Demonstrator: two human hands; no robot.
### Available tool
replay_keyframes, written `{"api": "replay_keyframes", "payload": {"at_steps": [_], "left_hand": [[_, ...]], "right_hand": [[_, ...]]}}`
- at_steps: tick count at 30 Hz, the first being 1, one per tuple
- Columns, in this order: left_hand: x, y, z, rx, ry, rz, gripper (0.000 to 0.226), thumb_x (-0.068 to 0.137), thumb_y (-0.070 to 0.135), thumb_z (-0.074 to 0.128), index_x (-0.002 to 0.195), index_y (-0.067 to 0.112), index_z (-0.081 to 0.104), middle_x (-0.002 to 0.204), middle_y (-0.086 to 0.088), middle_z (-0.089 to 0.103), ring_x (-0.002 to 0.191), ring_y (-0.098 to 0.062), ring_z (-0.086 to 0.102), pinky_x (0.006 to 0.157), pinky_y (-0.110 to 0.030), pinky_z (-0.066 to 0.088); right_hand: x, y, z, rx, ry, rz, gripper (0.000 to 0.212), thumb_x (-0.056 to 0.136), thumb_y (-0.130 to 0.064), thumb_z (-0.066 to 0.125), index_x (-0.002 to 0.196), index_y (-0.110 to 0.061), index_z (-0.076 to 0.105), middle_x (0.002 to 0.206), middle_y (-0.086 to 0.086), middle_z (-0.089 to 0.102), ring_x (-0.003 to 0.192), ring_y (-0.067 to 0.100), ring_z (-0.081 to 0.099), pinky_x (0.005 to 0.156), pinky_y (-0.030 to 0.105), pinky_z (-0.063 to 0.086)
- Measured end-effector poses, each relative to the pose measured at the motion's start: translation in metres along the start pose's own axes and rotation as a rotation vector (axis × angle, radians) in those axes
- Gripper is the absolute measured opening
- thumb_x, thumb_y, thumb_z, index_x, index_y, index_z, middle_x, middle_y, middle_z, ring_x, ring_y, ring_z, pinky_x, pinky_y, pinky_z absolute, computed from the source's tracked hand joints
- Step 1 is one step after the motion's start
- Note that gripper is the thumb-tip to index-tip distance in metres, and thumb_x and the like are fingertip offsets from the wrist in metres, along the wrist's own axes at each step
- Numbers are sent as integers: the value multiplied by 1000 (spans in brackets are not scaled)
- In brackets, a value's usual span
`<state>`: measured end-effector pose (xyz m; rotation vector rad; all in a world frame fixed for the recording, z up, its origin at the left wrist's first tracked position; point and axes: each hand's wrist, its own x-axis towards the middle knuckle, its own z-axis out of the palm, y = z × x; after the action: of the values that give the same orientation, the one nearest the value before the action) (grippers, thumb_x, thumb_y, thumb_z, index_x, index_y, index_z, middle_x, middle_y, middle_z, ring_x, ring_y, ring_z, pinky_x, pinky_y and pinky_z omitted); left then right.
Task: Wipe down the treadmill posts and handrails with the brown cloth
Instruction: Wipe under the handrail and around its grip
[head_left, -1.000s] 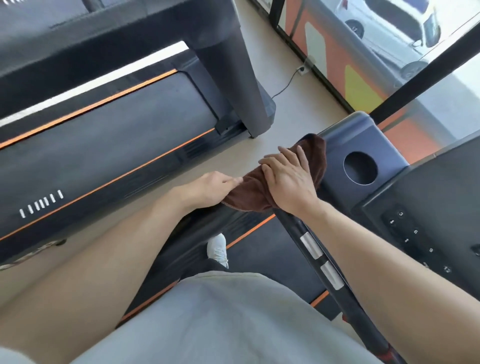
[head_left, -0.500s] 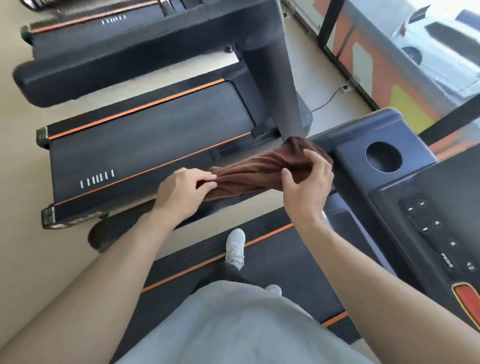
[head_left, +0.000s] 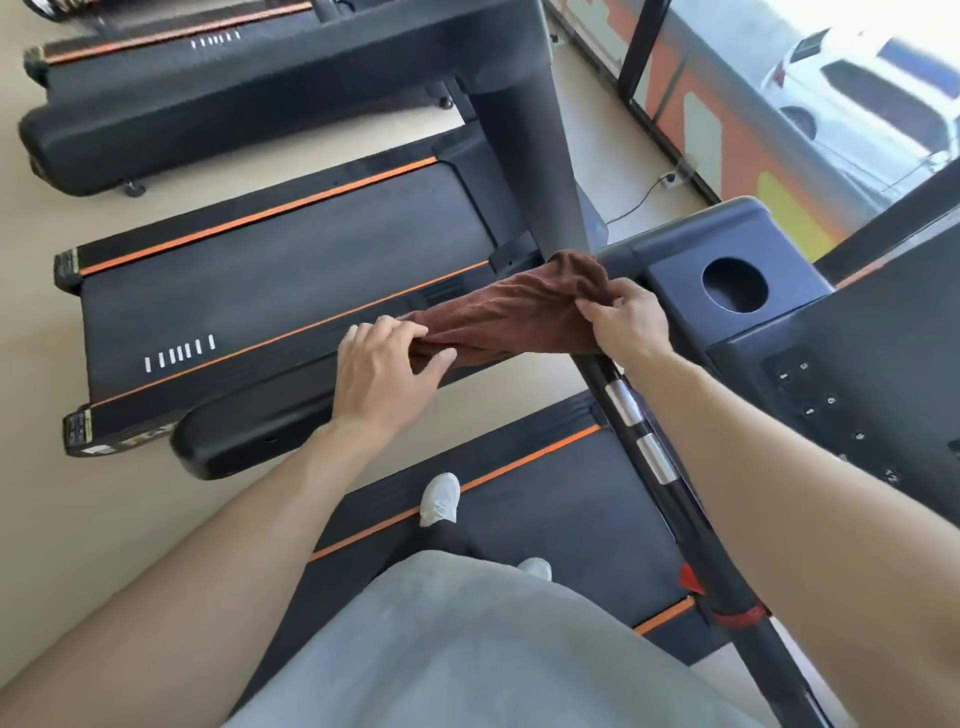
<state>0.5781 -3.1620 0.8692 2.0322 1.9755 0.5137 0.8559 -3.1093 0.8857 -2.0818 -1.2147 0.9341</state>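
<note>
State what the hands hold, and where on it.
Both grip the brown cloth: left hand pinches its near-left end, right hand its far-right end.

Fuzzy brown cloth (head_left: 511, 312), matt handrail (head_left: 249, 441)

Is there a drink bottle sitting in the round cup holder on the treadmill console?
No, the round cup holder in the dark treadmill console is an empty hole with nothing standing in it.

Brown terry cloth (head_left: 511, 317) covers the black padded handrail (head_left: 270, 431) where it meets the console. Small white console button labels (head_left: 810, 400) unreadable. White car (head_left: 878, 98) cropped by the right edge.
</note>
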Motion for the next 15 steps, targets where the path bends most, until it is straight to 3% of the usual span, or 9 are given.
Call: {"api": "replay_keyframes", "payload": {"at_steps": [3,6,8,10,13,15], "left_hand": [[25,5,-8,-32,27,-51,40,95,56,55,83,21,72,85,-2,67,91,-30,62,95,-41,41],[49,8,-17,-43,-137,-126,36,99,56,52,95,23,67,82,1,70,93,-29,64,99,-39,40],[64,5,-14,-61,-198,-146,38,100,56,49,113,23,63,91,1,72,104,-28,64,101,-40,38],[80,3,-11,-113,-221,-136,43,100,54,49,126,22,60,105,1,72,114,-29,62,102,-43,42],[110,7,-5,-178,-345,-170,54,100,59,44,138,23,56,131,0,66,128,-29,56,108,-45,42],[129,8,2,-118,-528,-209,65,99,69,33,143,26,54,144,-5,58,134,-31,51,112,-44,39]], "right_hand": [[-6,-24,3,152,99,-162,11,93,-42,66,102,-36,64,112,-2,56,97,9,59,95,38,55],[-9,-65,-4,240,96,-312,7,87,-36,68,92,-39,64,106,-5,62,101,14,62,92,37,56],[-13,-96,-18,137,40,-374,8,86,-30,70,89,-31,63,91,-7,63,86,3,59,75,22,51],[-15,-112,-32,-123,-72,-366,16,87,-28,73,92,-18,61,82,-9,59,73,-2,53,63,22,45],[-16,-102,-39,-388,-280,-171,33,84,-41,80,99,-18,62,90,-5,64,83,13,62,72,30,50],[-17,-81,-37,-391,-307,-58,43,78,-56,82,95,-21,63,93,-3,68,86,16,65,76,35,53]]}}
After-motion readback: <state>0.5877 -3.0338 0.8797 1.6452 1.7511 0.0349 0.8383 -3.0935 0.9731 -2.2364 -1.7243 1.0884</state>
